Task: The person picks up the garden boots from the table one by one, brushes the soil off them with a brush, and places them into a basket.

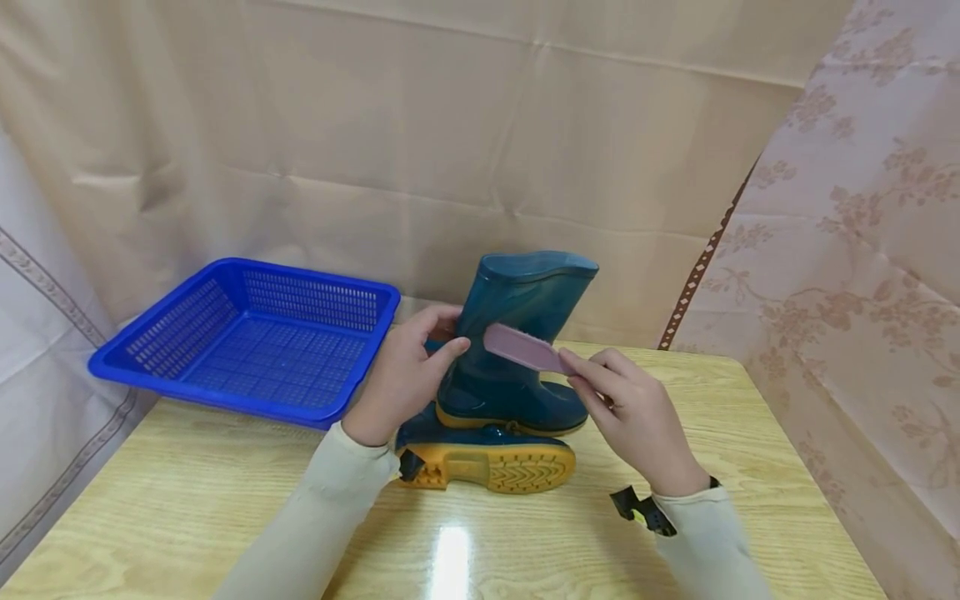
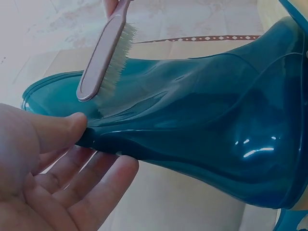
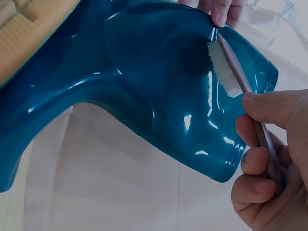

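Observation:
A teal rubber boot (image 1: 510,367) with a yellow sole stands upright on the table. My left hand (image 1: 408,367) holds the back edge of its shaft, thumb on the near face and fingers behind, as the left wrist view shows. In my right hand (image 1: 637,408) is the handle of a pinkish-purple scrub brush (image 1: 525,347). Its pale bristles (image 3: 224,70) face the shaft and meet the shiny surface below the boot's top rim. A second boot (image 1: 510,467) lies on its side in front, its yellow tread toward me.
A blue plastic basket (image 1: 360,367) with mesh walls sits at the left of the wood-grain table (image 1: 540,550). Beige cloth (image 1: 450,150) hangs behind the table, and a floral cloth (image 1: 862,292) hangs along the right side.

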`<state>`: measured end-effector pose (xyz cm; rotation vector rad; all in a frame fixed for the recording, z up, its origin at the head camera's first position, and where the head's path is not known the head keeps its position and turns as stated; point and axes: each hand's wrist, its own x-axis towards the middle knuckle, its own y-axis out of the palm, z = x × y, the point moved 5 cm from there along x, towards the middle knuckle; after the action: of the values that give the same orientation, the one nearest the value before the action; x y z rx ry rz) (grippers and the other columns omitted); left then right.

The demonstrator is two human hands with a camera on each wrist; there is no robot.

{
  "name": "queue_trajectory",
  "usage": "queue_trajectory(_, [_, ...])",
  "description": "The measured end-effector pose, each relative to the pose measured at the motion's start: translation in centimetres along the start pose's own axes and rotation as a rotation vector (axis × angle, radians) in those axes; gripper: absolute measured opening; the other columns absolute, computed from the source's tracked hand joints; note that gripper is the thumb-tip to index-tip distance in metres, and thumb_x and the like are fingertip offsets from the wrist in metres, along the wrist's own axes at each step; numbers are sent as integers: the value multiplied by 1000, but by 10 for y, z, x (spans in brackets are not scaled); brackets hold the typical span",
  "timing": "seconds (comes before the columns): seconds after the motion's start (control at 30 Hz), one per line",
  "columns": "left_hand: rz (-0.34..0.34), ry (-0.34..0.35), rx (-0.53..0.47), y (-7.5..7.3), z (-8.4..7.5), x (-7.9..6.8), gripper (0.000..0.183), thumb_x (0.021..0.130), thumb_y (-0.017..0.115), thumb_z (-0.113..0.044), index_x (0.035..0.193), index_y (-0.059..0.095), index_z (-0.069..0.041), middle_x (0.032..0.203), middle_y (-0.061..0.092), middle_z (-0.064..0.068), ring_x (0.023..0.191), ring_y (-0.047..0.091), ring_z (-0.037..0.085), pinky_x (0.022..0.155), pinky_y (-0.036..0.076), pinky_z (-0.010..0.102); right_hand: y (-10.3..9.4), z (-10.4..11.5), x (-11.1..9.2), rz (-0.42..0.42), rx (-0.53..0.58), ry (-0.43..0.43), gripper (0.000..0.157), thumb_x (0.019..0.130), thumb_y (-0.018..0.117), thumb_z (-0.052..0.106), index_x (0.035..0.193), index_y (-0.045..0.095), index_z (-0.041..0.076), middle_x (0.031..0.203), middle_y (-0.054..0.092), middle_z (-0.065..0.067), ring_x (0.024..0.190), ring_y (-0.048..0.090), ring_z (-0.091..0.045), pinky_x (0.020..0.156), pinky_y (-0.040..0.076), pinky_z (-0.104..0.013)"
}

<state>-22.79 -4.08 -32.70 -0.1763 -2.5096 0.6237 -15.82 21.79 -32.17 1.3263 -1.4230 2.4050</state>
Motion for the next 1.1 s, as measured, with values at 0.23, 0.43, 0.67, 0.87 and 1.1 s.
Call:
queue_trajectory(0.23, [24,-35,-10,0,3,2,35,101,69,-20,136,64,-15,115,69,-1,104,65,15,82,56,38,8,-3,-2,49,-67,47,43,88,81,2,129,75,14,87,63,5,63,43,-5,51,37,-20])
queue_trajectory(0.43, [22,-56,-3,0,4,2,35,101,69,-19,135,63,-14,117,69,-1,106,65,16,88,56,41,8,-12,-5,149,-149,192,37,92,79,9,128,75,15,80,61,4,58,41,-7,49,34,-24])
queue_trajectory(0.67, [22,-39,0,-1,3,1,32,102,67,-17,134,63,-14,114,69,-1,103,64,15,86,55,40,6,-8,-2,81,-98,100,40,90,79,6,129,74,14,86,63,5,61,42,-5,50,38,-22])
queue_trajectory(0.87, [49,-13,17,1,-2,1,29,103,66,-17,132,64,-15,112,69,-2,101,63,14,84,55,39,9,-1,0,13,-4,-4,45,87,80,-2,130,73,11,91,64,5,65,45,-2,55,40,-14])
queue_trajectory(1.1, [44,-23,39,-1,-3,1,31,102,67,-16,133,64,-13,113,69,1,100,63,16,82,55,38,14,-6,-2,59,-44,73,41,89,80,3,129,74,13,86,61,7,61,41,-4,51,37,-20])
